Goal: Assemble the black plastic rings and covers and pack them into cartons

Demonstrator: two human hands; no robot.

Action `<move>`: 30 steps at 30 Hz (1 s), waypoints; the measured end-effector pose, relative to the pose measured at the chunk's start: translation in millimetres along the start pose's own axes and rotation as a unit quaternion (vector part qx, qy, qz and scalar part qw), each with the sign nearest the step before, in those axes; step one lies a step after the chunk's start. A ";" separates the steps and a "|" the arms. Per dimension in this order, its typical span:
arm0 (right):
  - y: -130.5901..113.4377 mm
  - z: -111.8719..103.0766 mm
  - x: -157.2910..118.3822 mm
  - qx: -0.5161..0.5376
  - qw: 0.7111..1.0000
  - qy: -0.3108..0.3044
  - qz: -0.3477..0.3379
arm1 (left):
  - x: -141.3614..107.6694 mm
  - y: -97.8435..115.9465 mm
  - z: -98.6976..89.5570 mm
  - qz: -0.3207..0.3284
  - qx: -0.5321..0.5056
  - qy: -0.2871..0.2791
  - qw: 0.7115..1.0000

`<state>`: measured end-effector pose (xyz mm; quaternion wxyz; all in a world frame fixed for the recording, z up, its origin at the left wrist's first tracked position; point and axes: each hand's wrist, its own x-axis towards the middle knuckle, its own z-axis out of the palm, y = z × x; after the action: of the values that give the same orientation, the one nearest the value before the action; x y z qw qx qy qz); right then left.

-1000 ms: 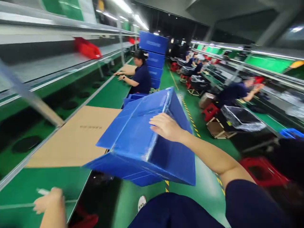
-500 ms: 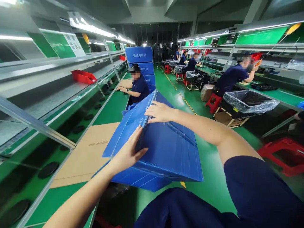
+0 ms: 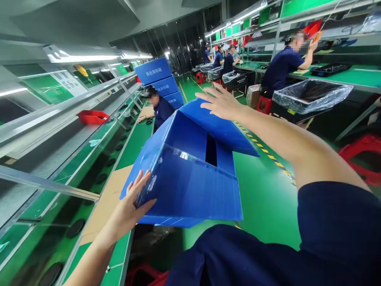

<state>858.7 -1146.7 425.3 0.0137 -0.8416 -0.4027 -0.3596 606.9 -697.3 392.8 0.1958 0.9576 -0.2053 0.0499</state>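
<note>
A blue corrugated plastic box point(image 3: 190, 190) sits tilted in front of me, beside the green bench. Its top is partly open, with a dark slot showing between the inner flaps. My left hand point(image 3: 127, 214) grips the box's left edge, fingers along the side and thumb on the near flap. At the far side, my right hand point(image 3: 222, 103) is open with fingers spread, right by the raised far flap point(image 3: 220, 123). Whether its fingertips touch that flap I cannot tell.
Flat brown cardboard point(image 3: 104, 202) lies on the green bench point(image 3: 127, 147) to the left. Beyond it a co-worker point(image 3: 162, 109) sits near stacked blue boxes point(image 3: 157, 75). A red stool point(image 3: 364, 155) and a plastic-lined black bin point(image 3: 309, 99) stand at the right.
The box's top flaps have parted and its inside shows. My right hand has moved up and right with the far flap; my left hand has slid down and left along the edge.
</note>
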 end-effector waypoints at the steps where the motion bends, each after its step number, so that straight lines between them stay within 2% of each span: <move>1: 5.1 6.0 -15.4 -0.005 0.999 0.017 0.035 | 8.1 19.1 2.1 0.030 0.014 -0.006 0.999; 5: 6.1 30.5 -69.5 -0.025 0.981 0.074 0.175 | 31.8 94.3 19.4 0.130 -0.014 -0.064 0.989; 8: 7.0 38.9 -107.8 -0.036 0.962 0.106 0.249 | 41.0 131.4 35.3 0.131 0.005 -0.033 0.991; 10: 7.0 40.3 -134.6 -0.028 0.957 0.112 0.268 | 46.2 148.3 44.0 0.124 0.062 -0.028 0.990; 12: 0.5 42.8 -162.3 -0.005 0.958 0.102 0.269 | 50.3 163.8 50.8 0.122 0.114 -0.064 0.984; 14: -16.5 50.2 -190.4 0.027 0.962 0.071 0.261 | 51.9 178.9 55.8 0.129 0.148 -0.100 0.975; 16: -43.5 63.3 -218.2 0.066 0.970 0.019 0.232 | 51.1 191.7 59.1 0.133 0.169 -0.104 0.971; 20: -99.3 92.9 -264.1 0.108 0.978 -0.059 0.169 | 47.2 202.1 61.8 0.158 0.219 -0.107 0.957; 21: -107.6 97.2 -271.6 0.106 0.976 -0.058 0.181 | 46.4 201.4 61.5 0.162 0.231 -0.108 0.953; 23: -115.0 99.2 -280.4 0.094 0.964 -0.031 0.247 | 44.9 196.9 59.6 0.166 0.241 -0.108 0.950; 25: -113.8 93.1 -282.1 0.088 0.931 0.000 0.354 | 43.7 189.6 56.1 0.160 0.234 -0.100 0.954; 26: -112.3 88.3 -281.2 0.101 0.906 -0.005 0.411 | 43.2 185.5 54.0 0.155 0.226 -0.094 0.957; 28: -111.4 79.4 -277.2 0.165 0.848 -0.070 0.498 | 42.5 177.5 49.7 0.138 0.203 -0.084 0.966; 30: -115.3 76.0 -271.4 0.242 0.790 -0.159 0.540 | 42.3 170.9 45.6 0.107 0.179 -0.078 0.975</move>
<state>711.3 -1226.3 171.0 0.3449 -0.9363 0.0471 -0.0456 575.6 -874.6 419.0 -0.0015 0.9504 -0.3094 0.0314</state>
